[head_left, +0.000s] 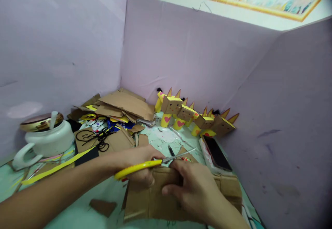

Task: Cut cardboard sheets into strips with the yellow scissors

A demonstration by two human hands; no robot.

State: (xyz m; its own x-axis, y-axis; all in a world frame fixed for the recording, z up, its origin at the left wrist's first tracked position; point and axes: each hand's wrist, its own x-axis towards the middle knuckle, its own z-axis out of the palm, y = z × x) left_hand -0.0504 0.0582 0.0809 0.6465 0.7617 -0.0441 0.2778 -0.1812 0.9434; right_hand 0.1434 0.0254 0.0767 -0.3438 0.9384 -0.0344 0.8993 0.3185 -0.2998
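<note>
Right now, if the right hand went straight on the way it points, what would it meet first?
Probably the yellow scissors in the left hand, just ahead of the right hand on the brown cardboard; depth is unclear from this single view.

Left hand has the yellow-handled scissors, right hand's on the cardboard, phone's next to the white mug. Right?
Phone's wrong: the head view shows the phone on the right, near the cardboard figures, not next to the white mug. Left hand with the yellow-handled scissors, right hand on the cardboard: fine.
</note>
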